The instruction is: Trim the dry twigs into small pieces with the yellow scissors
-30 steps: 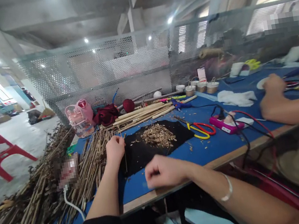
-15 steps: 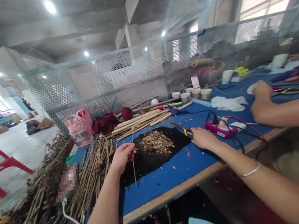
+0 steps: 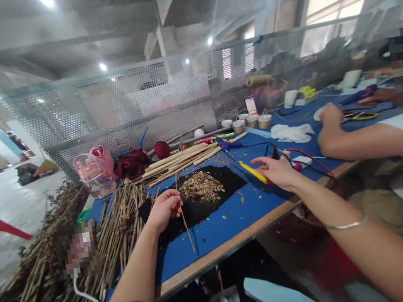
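My left hand (image 3: pixel 166 207) is closed, pinching a thin dry twig (image 3: pixel 186 224) between thumb and fingertips. The twig slants downward over the front part of the blue table. Over to the right, my right hand (image 3: pixel 275 171) holds a yellow-handled hand tool (image 3: pixel 254 172) loosely, its index finger stretched out; blur hides the tool's exact kind. Between my hands, a heap of dry brown chips (image 3: pixel 203 187) lies on a black cloth (image 3: pixel 231 181). A bundle of dry stalks (image 3: pixel 121 223) lies left of my left hand.
Peeled sticks (image 3: pixel 176 162), a dark red cloth (image 3: pixel 131 165) and a pink bag (image 3: pixel 95 169) lie toward the back. A blue glue gun (image 3: pixel 226 143), small pots (image 3: pixel 252 121) and a white glove (image 3: pixel 291 132) are farther right. A co-worker's arm (image 3: pixel 351 137) rests on the table (image 3: pixel 217 234) at right.
The twig has swung so its lower end points more to the right. My right hand has lifted and loosened, and the tool's yellow handle shows more. The view has shifted to the right.
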The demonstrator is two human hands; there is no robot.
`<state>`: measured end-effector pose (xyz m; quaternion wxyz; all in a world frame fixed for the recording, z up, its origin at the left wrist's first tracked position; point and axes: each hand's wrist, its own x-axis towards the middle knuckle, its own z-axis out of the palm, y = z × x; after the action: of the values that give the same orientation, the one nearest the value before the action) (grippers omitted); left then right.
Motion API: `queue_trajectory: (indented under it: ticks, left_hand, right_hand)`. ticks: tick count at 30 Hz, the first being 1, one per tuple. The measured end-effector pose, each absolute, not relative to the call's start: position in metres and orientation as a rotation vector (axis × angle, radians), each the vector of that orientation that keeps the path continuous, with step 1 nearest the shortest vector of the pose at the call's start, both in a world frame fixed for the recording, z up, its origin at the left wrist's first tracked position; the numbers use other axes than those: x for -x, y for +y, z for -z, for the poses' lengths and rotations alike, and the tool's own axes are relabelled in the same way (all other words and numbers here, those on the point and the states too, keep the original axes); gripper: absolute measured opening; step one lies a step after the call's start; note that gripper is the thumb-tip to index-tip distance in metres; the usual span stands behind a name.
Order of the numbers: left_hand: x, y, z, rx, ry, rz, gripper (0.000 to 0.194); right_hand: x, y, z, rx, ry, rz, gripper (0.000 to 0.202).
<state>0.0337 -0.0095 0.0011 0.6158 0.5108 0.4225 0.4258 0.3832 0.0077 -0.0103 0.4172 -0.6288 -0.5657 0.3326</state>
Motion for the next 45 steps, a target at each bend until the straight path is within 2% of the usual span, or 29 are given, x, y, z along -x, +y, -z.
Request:
queue_trajectory:
  ticks: [3,7,10,13,17,21,29,35,45]
  left_hand:
    - [-0.039,-0.015,-0.014,-1.117,0.954,-1.027,0.022]
    - [-0.052,-0.013,-0.04,-1.124,0.903,-1.104,0.025]
    - [-0.065,-0.004,-0.047,-1.017,0.841,-1.196,0.025]
    - [-0.073,0.0,-0.034,-0.868,0.764,-1.243,0.028]
    - [-0.075,-0.006,-0.011,-0.816,0.8,-1.231,0.029]
    - [-0.08,-0.016,-0.004,-0.959,0.845,-1.157,0.028]
    - [-0.085,-0.018,0.0,-1.021,1.03,-1.111,0.029]
    - [-0.083,-0.017,0.006,-1.16,1.282,-1.156,0.03]
    - [-0.081,-0.015,0.007,-1.061,1.224,-1.199,0.033]
  right_hand:
    - [-0.363,-0.029,0.01,1.0,-1.144,-1.307,0.042]
    - [-0.31,-0.038,-0.014,0.699,-1.254,-1.655,0.046]
    - [-0.266,-0.001,-0.04,0.637,-1.436,-1.534,0.041]
    - [-0.232,0.042,-0.049,0.636,-1.43,-1.229,0.042]
    - [-0.214,0.063,-0.025,0.636,-1.339,-1.288,0.032]
    - [-0.212,0.052,-0.006,0.662,-1.392,-1.346,0.034]
    - [-0.211,0.051,-0.007,0.676,-1.352,-1.472,0.033]
    - [-0.21,0.052,-0.002,0.728,-1.332,-1.427,0.033]
    - [-0.205,0.052,0.004,0.807,-1.373,-1.326,0.035]
